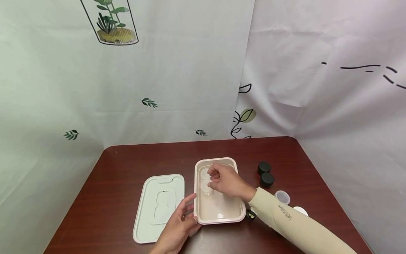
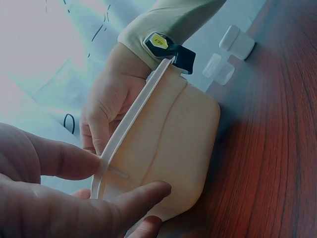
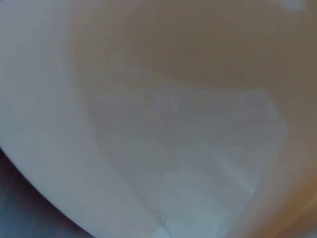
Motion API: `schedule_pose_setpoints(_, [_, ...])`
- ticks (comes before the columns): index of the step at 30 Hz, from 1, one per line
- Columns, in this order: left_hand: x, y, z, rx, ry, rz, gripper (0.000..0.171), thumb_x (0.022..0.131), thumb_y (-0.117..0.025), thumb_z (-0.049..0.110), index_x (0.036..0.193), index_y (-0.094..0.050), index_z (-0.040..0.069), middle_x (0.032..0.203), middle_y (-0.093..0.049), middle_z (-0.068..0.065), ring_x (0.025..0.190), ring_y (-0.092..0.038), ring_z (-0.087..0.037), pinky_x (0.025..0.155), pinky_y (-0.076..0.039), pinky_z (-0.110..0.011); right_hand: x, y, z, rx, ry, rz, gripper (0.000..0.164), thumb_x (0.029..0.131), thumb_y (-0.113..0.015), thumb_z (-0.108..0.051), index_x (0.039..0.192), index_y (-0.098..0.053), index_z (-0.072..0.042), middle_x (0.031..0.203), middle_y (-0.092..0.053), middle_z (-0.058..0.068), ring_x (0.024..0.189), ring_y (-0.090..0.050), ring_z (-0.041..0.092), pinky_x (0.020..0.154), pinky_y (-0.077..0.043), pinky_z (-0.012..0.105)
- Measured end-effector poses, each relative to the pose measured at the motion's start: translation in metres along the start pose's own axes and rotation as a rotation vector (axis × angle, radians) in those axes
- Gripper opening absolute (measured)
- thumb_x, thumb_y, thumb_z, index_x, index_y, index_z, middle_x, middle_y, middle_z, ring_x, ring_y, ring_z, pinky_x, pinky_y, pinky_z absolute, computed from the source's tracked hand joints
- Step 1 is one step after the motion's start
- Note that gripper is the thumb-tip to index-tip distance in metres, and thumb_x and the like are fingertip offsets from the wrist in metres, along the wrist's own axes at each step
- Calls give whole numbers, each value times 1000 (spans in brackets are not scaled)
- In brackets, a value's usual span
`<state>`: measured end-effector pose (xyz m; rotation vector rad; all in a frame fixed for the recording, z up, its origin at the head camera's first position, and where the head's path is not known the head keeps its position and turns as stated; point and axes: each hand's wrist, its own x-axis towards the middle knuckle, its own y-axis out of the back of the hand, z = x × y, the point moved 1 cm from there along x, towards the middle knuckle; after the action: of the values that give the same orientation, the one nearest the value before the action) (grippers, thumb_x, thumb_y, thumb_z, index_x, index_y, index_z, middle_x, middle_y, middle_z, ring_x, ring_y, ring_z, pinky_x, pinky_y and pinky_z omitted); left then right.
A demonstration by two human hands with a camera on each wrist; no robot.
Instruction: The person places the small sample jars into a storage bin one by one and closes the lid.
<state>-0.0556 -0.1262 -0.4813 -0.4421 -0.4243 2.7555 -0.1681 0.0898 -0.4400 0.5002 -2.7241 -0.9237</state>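
A beige rectangular tub (image 1: 219, 221) stands on the table. My left hand (image 1: 179, 225) touches its left side with thumb and fingers spread along the rim; the left wrist view shows a finger (image 2: 143, 198) against the outer wall. My right hand (image 1: 229, 180) reaches inside the tub, its fingers loosely bent and its thumb apart from the index finger, with nothing visible between them. Beside those fingertips are a far small whitish round container (image 1: 204, 173) and a near one (image 1: 206, 187), partly covered by the hand. The right wrist view is blurred and shows only pale tub surfaces.
A white rectangular lid (image 1: 146, 208) lies left of the tub. To its right stand two black round containers (image 1: 264, 168), a translucent cup (image 1: 282, 197) and a white round piece (image 1: 300, 210) partly behind the sleeve. A cloth wall backs the table (image 1: 117, 183).
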Motion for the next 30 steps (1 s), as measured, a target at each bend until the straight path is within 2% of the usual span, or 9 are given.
schedule_pose_setpoints(3, [0,-2,1,13,1,4,77,96,-56,-5,166,-26,8,155,-30,-31,129,-58,-27,99,-57,-38,-3,5,0,60,-4,14,26,85,-85,-8,107,-69,-7,108,-75,13,99,-75,21,84,-61,24])
schedule_pose_setpoints(9, [2,-4,3,26,16,11,74,97,-57,-3,165,-29,8,157,-30,-30,130,-58,-27,99,-57,-37,-10,19,-1,138,9,20,29,89,-83,-9,113,-69,-1,111,-73,11,104,-75,23,87,-61,24])
schedule_pose_setpoints(14, [2,-4,3,31,16,13,75,96,-58,-3,165,-29,9,156,-31,-29,128,-58,-27,99,-58,-37,-19,38,4,189,-15,28,28,90,-82,-14,115,-70,-7,113,-74,9,108,-74,23,89,-61,26])
schedule_pose_setpoints(16, [2,-4,3,34,14,14,76,96,-58,-3,165,-28,9,155,-31,-29,128,-58,-26,99,-58,-37,-24,46,10,228,-11,28,29,91,-82,-13,116,-69,-6,115,-75,12,109,-74,27,90,-61,26])
schedule_pose_setpoints(20, [3,-4,4,37,14,15,77,96,-57,-4,165,-27,8,155,-30,-29,130,-58,-28,100,-57,-38,-36,66,22,319,4,24,33,92,-79,-7,120,-66,4,119,-72,22,111,-73,37,90,-61,27])
schedule_pose_setpoints(22, [3,-4,4,37,15,15,77,95,-57,-4,165,-27,8,155,-30,-29,130,-57,-29,100,-57,-38,-45,77,30,346,-3,31,33,92,-79,-3,120,-65,6,120,-71,26,111,-73,39,89,-62,27])
schedule_pose_setpoints(27, [4,-5,4,41,16,15,78,95,-57,-5,165,-27,8,155,-30,-29,130,-57,-28,100,-57,-38,-74,105,51,312,-59,77,32,92,-79,-4,120,-67,4,121,-71,28,107,-76,23,87,-62,26])
schedule_pose_setpoints(30, [4,-6,4,48,18,12,78,95,-57,-5,165,-27,8,155,-31,-29,129,-58,-28,100,-57,-38,-95,119,65,255,-91,102,32,94,-78,-7,122,-67,2,123,-72,27,109,-75,19,85,-61,25])
